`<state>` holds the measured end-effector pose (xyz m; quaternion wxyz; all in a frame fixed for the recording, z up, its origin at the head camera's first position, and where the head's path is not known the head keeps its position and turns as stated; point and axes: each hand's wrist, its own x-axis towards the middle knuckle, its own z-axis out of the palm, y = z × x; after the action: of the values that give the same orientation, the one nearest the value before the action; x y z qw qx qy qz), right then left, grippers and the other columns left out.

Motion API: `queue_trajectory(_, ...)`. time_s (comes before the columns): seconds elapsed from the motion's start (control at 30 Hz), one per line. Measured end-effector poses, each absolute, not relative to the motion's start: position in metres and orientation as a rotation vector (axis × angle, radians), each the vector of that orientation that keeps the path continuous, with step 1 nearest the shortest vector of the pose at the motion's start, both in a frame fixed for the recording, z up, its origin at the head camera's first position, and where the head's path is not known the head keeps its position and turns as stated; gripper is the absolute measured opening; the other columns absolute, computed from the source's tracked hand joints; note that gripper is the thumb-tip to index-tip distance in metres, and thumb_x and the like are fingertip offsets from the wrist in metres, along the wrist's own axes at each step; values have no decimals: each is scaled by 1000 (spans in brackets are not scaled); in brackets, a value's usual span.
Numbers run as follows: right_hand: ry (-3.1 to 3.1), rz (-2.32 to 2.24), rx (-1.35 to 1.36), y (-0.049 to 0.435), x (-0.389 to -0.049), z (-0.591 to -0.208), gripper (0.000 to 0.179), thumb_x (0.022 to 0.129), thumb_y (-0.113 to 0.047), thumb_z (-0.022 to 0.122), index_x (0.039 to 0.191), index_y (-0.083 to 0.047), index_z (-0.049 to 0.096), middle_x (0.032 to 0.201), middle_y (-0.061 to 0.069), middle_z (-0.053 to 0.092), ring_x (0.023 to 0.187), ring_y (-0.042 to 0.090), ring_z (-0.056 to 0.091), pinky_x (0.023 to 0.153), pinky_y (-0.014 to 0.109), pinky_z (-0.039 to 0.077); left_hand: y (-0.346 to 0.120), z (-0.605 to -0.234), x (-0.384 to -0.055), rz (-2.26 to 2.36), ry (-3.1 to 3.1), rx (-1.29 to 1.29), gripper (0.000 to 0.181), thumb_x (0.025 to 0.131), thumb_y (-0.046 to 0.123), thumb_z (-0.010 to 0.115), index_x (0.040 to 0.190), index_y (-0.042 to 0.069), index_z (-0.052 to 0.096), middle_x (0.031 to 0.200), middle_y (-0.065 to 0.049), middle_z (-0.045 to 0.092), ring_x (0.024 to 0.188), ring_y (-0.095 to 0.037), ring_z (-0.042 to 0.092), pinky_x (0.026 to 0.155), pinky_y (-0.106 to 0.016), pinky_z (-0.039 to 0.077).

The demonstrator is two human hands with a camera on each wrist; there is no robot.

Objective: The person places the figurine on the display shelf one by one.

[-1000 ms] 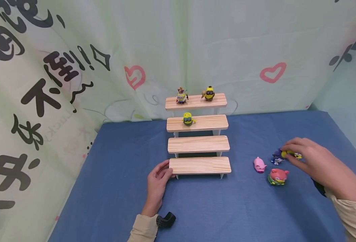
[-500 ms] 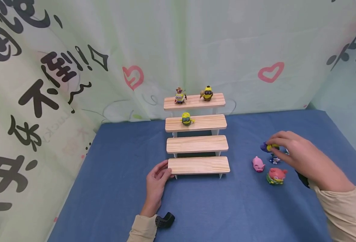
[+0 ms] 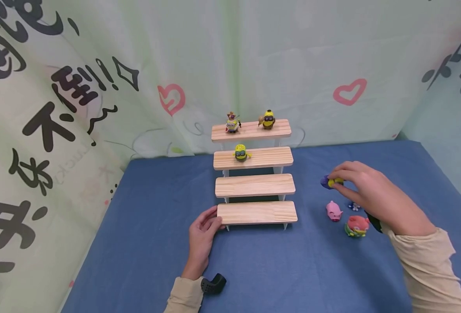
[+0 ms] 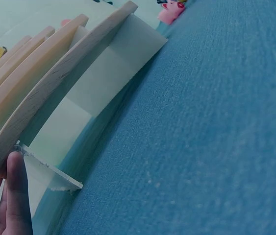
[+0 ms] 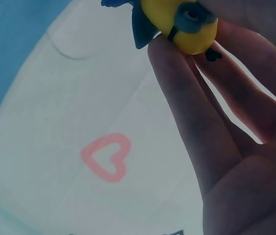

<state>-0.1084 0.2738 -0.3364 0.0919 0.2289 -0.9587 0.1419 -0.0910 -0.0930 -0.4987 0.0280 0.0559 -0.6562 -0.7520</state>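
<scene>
**Your right hand (image 3: 361, 188) has carried the yellow-and-blue toy (image 5: 169, 19) closer to the shelf (image 3: 257, 212)**

Over the last second, hand and toy have come leftward, while your left hand (image 3: 202, 238) has stayed at the shelf's near left corner.

You pinch the toy between thumb and fingertips, the remaining fingers spread apart. It is to the right of the shelf, well apart from it, and looks lifted off the blue cloth (image 3: 277, 269). Its body seems smooth and round, so a light pinch could let it twist or slip. Your thumb also hides part of it, so you might misjudge which side stands flat.

Your left thumb and fingers are curled round the end of the shelf's bottom board. A tug or downward press there could jolt the shelf, and the crowned toy (image 3: 232, 124) and round yellow toy (image 3: 268, 120) on its top board, or the green toy (image 3: 241, 153) on its second, might topple.

Right of the shelf sit the pink pig (image 3: 334, 211), red toy (image 3: 357, 225) and small white toy (image 3: 354, 206); a low-swinging right wrist could knock them.
</scene>
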Motion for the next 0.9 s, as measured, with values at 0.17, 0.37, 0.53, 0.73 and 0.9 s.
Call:
queue_trajectory(0.17, -2811, 471, 701, 269, -113, -334, 25, 78, -1, 81, 101, -4, 74, 106, 11, 68, 101, 30, 63, 80, 53, 58, -91, -499, -93, -2324, -2027, 180, 42, 92, 7, 70, 131, 0, 59, 128, -20, 62, 96, -15, 67, 79, -27, 61)
queue_trajectory(0.37, -2795, 496, 723, 260, -120, -332, 23, 79, -3, 81, 101, -6, 75, 104, 9, 69, 99, 28, 63, 79, 51, 58, -91, -499, -92, -2333, -2023, 191, 41, 92, 6, 70, 131, 0, 59, 128, -20, 61, 95, -14, 67, 79, -27, 61)
queue_trajectory(0.53, -2770, 506, 739, 252, -125, -327, 24, 77, -3, 83, 100, -5, 75, 102, 8, 69, 95, 26, 65, 77, 48, 59, -93, -498, -91, -2329, -2011, 191, 41, 92, 6, 70, 131, -1, 59, 127, -20, 62, 94, -14, 67, 79, -27, 61)
queue_trajectory(0.73, -2773, 521, 739, 246, -130, -322, 25, 78, -4, 83, 102, -6, 75, 103, 9, 70, 95, 26, 65, 79, 48, 59, -94, -499, -91, -2320, -2020, 179, 42, 92, 7, 70, 131, -1, 59, 127, -20, 62, 95, -14, 68, 80, -27, 60)
queue_trajectory(0.9, -2763, 547, 751, 240, -135, -320, 24, 80, -5, 81, 103, -7, 75, 103, 7, 70, 96, 24, 65, 79, 46, 59, -93, -500, -91, -2323, -2024, 174, 41, 92, 7, 70, 131, 0, 59, 127, -20, 62, 95, -15, 68, 80, -27, 60)
